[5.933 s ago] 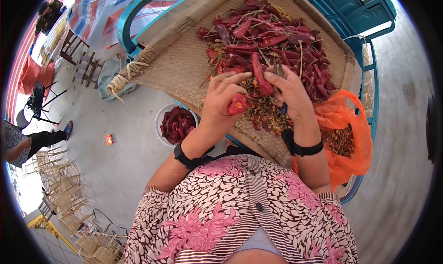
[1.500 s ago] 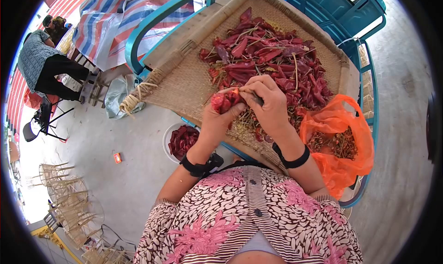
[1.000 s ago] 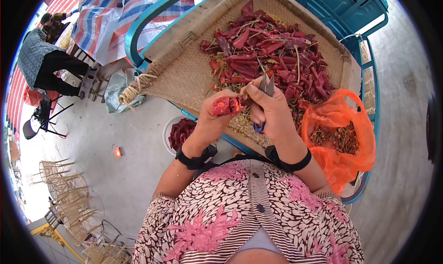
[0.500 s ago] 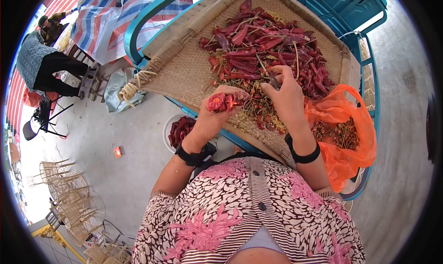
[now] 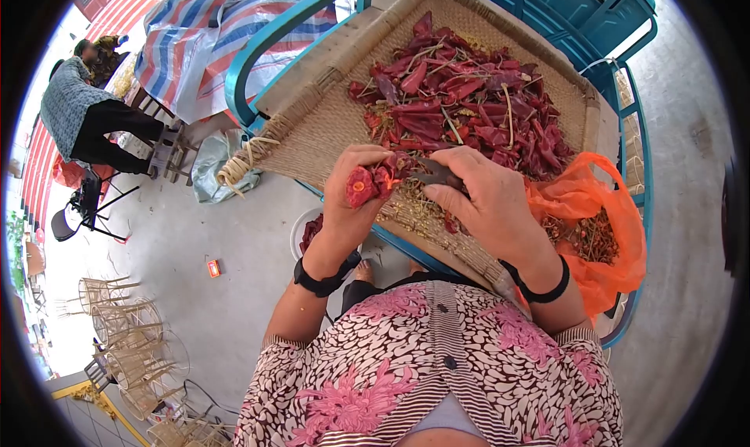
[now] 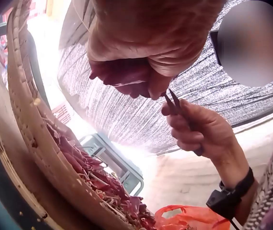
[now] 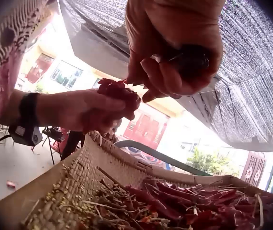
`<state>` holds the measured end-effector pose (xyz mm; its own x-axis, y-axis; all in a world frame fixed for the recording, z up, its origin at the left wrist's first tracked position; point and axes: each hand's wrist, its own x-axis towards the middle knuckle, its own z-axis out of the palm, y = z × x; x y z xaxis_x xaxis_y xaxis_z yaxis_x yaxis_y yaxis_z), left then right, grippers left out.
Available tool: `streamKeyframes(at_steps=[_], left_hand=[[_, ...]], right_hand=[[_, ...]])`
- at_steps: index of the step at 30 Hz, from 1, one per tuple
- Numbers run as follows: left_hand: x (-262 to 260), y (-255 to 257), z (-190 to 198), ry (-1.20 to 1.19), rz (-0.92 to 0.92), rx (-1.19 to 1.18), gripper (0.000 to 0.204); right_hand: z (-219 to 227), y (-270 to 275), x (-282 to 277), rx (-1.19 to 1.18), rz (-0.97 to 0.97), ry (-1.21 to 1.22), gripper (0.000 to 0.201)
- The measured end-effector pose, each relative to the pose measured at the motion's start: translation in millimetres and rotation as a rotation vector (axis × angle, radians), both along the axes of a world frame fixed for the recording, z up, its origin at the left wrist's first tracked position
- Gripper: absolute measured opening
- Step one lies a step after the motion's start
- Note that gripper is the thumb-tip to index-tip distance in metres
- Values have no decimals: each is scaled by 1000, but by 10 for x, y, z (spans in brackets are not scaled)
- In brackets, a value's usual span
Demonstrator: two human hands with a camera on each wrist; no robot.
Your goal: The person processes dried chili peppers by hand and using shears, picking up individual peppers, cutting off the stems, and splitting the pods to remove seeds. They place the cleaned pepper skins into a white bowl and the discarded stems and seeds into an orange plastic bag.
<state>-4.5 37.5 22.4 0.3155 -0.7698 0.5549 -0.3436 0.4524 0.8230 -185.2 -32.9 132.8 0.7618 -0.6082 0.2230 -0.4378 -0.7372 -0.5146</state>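
My left hand (image 5: pixel 342 227) holds several dried red chili peppers (image 5: pixel 361 188) in a bunch, their cut ends facing up. Close on its right, my right hand (image 5: pixel 500 203) grips a pair of scissors (image 5: pixel 439 174), blades pointing left at the bunch. In the left wrist view the scissors (image 6: pixel 174 103) show slightly parted tips just below the peppers (image 6: pixel 127 79). The right wrist view has the right hand (image 7: pixel 177 48) beside the bunch of peppers (image 7: pixel 119 96). Behind both hands, a heap of dried chilies (image 5: pixel 469 96) lies on a woven tray (image 5: pixel 312 142).
An orange plastic bag (image 5: pixel 617 267) with stems and scraps hangs at the right. Below the tray's left edge stands a white basin (image 5: pixel 297 232) of chilies. A teal metal rail (image 5: pixel 242 64) borders the tray. Small stools (image 5: pixel 129 330) and another person (image 5: pixel 86 119) are at the left.
Several seconds ago, the right hand held a long pepper beside the left. Half a second ago, it was over the heap with the scissors; now it has moved left, bringing the blades to the bunch.
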Motion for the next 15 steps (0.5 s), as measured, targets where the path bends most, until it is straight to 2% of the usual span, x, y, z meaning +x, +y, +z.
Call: streamKeyframes(at_steps=[4,10,15], left_hand=[[-10,19,66,-46,63,-25,48],[-39,45,91,-102,142,-59,46],[-76,45,159,-127,160,-79,44]], right_hand=[[2,-18,22,-50,30,31,25],[-17,-2,1,-141,36,72,25],[8,5,-2,-122,39,97,26]])
